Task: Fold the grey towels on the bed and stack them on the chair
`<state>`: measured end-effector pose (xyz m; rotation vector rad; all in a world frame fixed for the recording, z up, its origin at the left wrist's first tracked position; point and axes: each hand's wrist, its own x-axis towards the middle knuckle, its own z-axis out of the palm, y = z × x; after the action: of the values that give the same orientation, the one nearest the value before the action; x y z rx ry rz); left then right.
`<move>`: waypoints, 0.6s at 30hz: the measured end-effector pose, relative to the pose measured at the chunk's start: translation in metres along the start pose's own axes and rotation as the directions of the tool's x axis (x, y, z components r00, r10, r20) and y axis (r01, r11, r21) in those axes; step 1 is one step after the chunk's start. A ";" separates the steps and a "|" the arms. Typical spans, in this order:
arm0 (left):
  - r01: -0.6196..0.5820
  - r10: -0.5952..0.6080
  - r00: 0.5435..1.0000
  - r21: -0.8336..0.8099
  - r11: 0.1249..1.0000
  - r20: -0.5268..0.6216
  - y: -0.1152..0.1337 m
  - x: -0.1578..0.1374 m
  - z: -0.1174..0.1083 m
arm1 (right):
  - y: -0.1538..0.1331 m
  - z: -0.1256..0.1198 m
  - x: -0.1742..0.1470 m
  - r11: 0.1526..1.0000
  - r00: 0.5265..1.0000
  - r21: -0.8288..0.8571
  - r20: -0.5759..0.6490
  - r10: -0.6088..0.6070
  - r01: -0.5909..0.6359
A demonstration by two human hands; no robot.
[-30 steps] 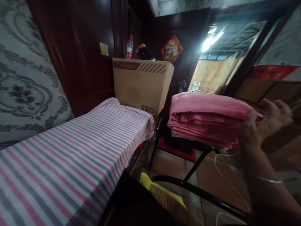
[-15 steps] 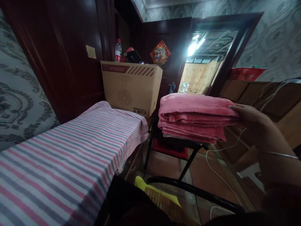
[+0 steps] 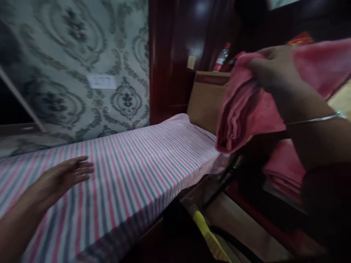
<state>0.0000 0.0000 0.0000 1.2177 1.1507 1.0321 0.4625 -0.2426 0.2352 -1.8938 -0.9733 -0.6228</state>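
Note:
My right hand (image 3: 276, 73) is closed on a folded pink cloth (image 3: 233, 117), lifted at the right with its layers hanging down and one part trailing off to the right. Below it, more folded pink cloth (image 3: 286, 166) lies stacked on a dark chair, partly hidden by my right forearm. My left hand (image 3: 68, 175) is held over the left part of a pink, grey and white striped cover (image 3: 137, 157), fingers stretched out with nothing in them. I cannot tell whether it touches the cover.
A cardboard box (image 3: 205, 100) stands behind the far end of the striped surface, with a red-capped bottle (image 3: 222, 57) on top. Patterned wallpaper with a white socket plate (image 3: 102, 81) rises behind. Something yellow (image 3: 203, 224) lies low by the chair. A dark screen-like panel (image 3: 13, 91) is at left.
My right hand has lifted the upper pink cloth off the stack and brought it toward the striped cover. The view has turned left, and my left hand has come into view.

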 end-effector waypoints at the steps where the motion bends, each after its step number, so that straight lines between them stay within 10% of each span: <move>1: 0.053 -0.051 0.998 -0.070 0.996 0.033 0.003 -0.001 -0.001 | -0.029 0.034 -0.013 0.998 0.998 0.014 0.008 -0.065 0.065; 5: 0.144 -0.088 0.980 -0.326 0.934 0.180 -0.001 0.010 0.024 | -0.110 0.158 -0.118 0.914 0.876 0.144 0.261 -0.405 0.379; 7: 0.208 -0.135 0.967 -0.364 0.908 0.216 -0.017 0.021 0.038 | -0.122 0.209 -0.186 0.842 0.710 0.275 0.453 -0.539 0.464; 11: 0.344 -0.264 0.929 -0.344 0.873 0.259 -0.064 0.040 0.054 | -0.113 0.279 -0.280 0.859 0.476 0.406 0.715 -0.512 0.313; 15: 0.193 -0.176 0.981 -0.289 0.937 0.086 -0.092 0.052 0.067 | -0.101 0.305 -0.260 0.857 0.484 0.469 0.711 -0.509 0.212; 18: 0.091 -0.091 0.996 -0.154 0.984 0.005 -0.087 0.062 0.077 | -0.075 0.308 -0.172 0.883 0.677 0.461 0.624 -0.390 0.084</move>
<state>0.0832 0.0421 -0.0929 1.0334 1.0970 1.0333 0.3136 -0.0149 -0.0017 -1.6317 -1.7238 0.2191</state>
